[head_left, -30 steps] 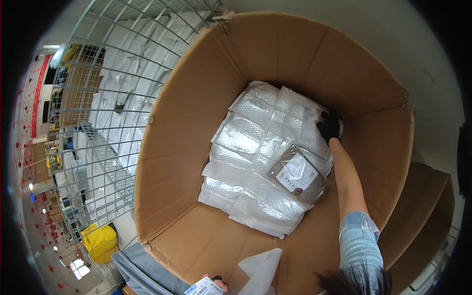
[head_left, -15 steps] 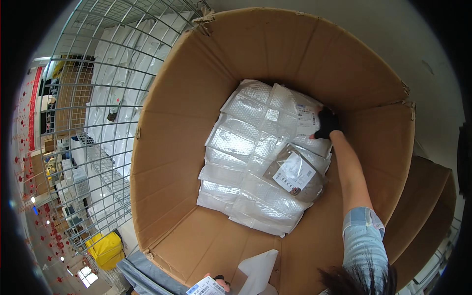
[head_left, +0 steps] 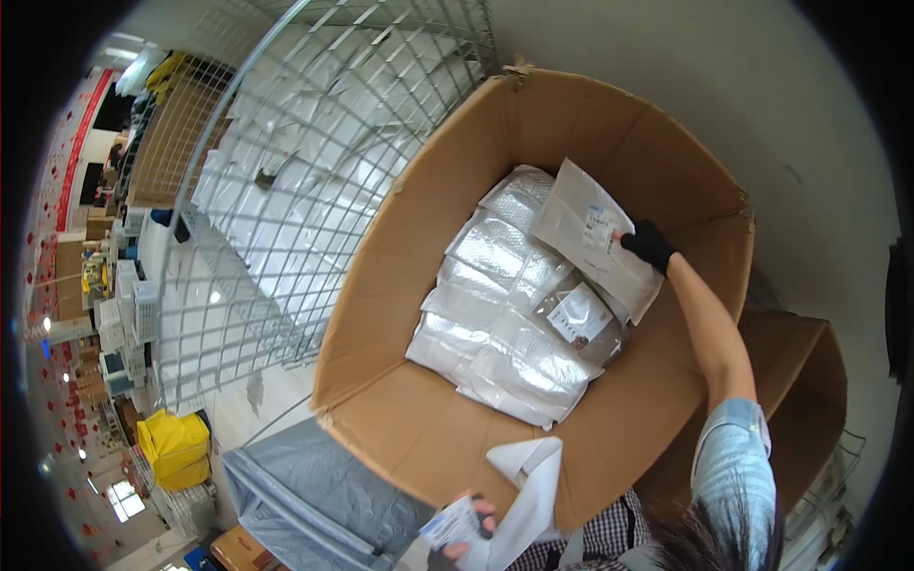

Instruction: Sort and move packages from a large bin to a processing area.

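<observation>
My right hand (head_left: 651, 246), in a black fingerless glove, pinches the edge of a white mailer envelope (head_left: 581, 221) with a printed label. The envelope is tilted up over the stack of packages inside a big cardboard box (head_left: 381, 352). Shiny bubble-wrap mailers (head_left: 500, 309) lie in overlapping rows there. On top of them rests a clear-fronted grey-brown bag (head_left: 578, 316) with a white label. At the lower edge, my left hand (head_left: 486, 517) holds a printed label sheet (head_left: 451, 523), from which a curling white paper strip (head_left: 539, 485) hangs. Most of the left hand is hidden behind the sheet.
A wire mesh cage (head_left: 286, 181) full of white packages stands against the box's left side. Grey plastic sheeting (head_left: 324, 485) lies at the lower left, with a yellow bag (head_left: 174, 447) beyond it. Another brown carton (head_left: 809, 371) stands at the right, near a pale wall (head_left: 800, 171).
My right hand has lifted the labelled envelope off the stack and tilted it. My left hand with the label sheet has come further into view, and the view has shifted, showing more of the cage.
</observation>
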Available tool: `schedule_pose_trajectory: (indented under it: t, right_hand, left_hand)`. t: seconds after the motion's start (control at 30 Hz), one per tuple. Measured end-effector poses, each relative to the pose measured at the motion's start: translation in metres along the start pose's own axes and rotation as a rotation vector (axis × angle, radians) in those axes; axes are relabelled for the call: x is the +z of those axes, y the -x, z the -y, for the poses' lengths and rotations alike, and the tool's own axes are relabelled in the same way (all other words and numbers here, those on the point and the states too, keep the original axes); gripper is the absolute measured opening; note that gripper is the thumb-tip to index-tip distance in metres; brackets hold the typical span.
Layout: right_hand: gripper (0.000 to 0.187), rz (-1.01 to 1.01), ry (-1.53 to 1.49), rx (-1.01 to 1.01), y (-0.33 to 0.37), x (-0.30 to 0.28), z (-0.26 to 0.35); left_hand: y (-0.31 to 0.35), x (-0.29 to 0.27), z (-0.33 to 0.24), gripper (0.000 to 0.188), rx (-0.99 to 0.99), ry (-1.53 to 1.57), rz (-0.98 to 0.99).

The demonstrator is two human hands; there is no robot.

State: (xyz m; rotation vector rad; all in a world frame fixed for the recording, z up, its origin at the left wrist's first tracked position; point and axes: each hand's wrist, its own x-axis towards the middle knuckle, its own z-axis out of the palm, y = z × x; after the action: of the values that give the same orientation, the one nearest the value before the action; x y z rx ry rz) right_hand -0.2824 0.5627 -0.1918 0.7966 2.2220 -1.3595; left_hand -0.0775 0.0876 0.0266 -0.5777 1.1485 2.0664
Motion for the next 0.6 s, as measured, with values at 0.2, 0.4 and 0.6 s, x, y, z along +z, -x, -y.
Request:
schedule_pose_trajectory:
  t: [0.2, 0.4, 0.6]
  right_hand:
    - [0.046, 0.311, -0.188, -0.094, 0.167, -0.011, 0.149]
    - [0.05, 0.652, -0.144, -0.211, 0.284, 0.063, 0.233]
    - [0.051, 0.827, -0.017, -0.265, 0.298, 0.095, 0.27]
  left_hand:
    - [0.02, 0.049, -0.041, 0.067, 0.192, -0.761, 0.39]
    - [0.058, 0.055, -0.073, 0.067, 0.576, -1.043, 0.309]
    - [0.09, 0.063, -0.062, 0.069, 0.645, -0.956, 0.161]
